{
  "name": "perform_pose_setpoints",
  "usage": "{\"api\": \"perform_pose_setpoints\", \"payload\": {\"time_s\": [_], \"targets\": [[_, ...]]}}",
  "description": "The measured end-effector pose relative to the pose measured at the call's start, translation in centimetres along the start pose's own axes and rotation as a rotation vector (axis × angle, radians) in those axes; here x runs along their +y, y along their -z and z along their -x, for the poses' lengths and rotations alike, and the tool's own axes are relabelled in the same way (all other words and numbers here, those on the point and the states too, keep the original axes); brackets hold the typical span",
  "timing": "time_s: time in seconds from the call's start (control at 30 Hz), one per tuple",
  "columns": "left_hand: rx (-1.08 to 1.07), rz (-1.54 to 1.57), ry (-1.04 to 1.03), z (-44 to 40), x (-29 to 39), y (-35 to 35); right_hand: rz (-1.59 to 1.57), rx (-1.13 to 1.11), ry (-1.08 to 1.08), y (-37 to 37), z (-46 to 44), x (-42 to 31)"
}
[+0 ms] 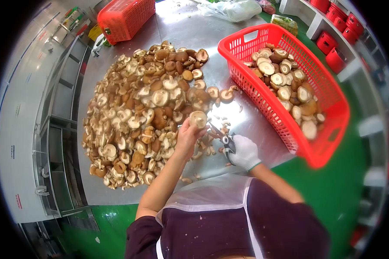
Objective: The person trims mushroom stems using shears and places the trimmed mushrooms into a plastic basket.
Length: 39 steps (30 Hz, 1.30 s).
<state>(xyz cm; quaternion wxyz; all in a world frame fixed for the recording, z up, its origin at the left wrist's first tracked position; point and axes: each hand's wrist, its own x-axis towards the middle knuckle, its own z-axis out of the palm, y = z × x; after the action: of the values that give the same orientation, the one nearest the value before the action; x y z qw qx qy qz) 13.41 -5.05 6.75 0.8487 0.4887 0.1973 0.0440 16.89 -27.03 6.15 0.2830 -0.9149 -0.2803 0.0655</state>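
My bare left hand holds up a mushroom, its pale underside turned toward me. In a white glove, my right hand grips a pair of scissors by dark handles. The blades point up and left, close to the mushroom's edge; whether they touch it I cannot tell. A large heap of brown-capped mushrooms spreads to the left of my hands. Small cut stems lie scattered on the metal table below and around the scissors.
To the right, a red plastic basket holds mushrooms with trimmed stems. Another red basket stands at the table's far left. A clear plastic bag lies on the far edge of the metal table. Metal shelving runs along the left.
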Motion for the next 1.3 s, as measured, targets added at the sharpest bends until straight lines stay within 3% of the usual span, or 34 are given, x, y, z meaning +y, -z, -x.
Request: {"api": "perform_pose_setpoints", "payload": {"time_s": [0.13,0.27,0.57,0.73,0.83,0.93,1.03,1.1,1.13,1.2,1.23,1.27,1.3], "targets": [[-0.010,-0.003,-0.009,3.2,-0.6,-0.9,0.071,-0.098,-0.023,0.3,-0.2,-1.4],[0.048,-0.055,-0.032,4.4,-2.0,-1.8,0.145,-0.045,0.092,0.4,0.4,-1.3],[0.124,-0.231,-0.015,4.6,-3.7,-1.6,0.186,-0.127,0.107,0.0,1.8,0.5],[0.211,-0.098,0.089,3.2,-3.9,0.1,-0.009,-0.170,-0.002,-2.0,2.4,2.6],[0.275,-0.255,0.061,2.8,1.4,-2.1,-0.200,-0.102,-0.101,-1.9,4.1,4.4],[-0.039,-0.325,-0.091,0.4,6.2,-6.5,-0.317,-0.112,-0.207,-1.8,5.1,5.9],[-0.427,-0.317,-0.162,-1.6,11.0,-14.7,-0.340,-0.034,-0.089,-1.2,5.0,5.9],[-0.350,-0.405,-0.408,-4.3,12.9,-17.2,-0.417,-0.005,-0.093,-1.7,5.3,6.7],[-0.207,-0.555,-0.577,-7.5,12.4,-16.7,-0.436,0.014,-0.091,-2.0,5.4,7.0],[0.056,-0.977,-0.503,-13.8,9.0,-12.7,-0.396,0.056,-0.057,-2.7,5.3,7.7],[0.107,-1.222,-0.619,-15.9,5.7,-10.6,-0.415,0.069,-0.044,-2.7,5.2,7.6],[0.011,-1.415,-0.502,-15.9,4.0,-10.1,-0.431,0.079,-0.032,-2.7,5.2,7.6],[-0.079,-1.705,-0.242,-15.9,2.8,-10.8,-0.446,0.086,-0.018,-2.7,5.2,7.7]]}}
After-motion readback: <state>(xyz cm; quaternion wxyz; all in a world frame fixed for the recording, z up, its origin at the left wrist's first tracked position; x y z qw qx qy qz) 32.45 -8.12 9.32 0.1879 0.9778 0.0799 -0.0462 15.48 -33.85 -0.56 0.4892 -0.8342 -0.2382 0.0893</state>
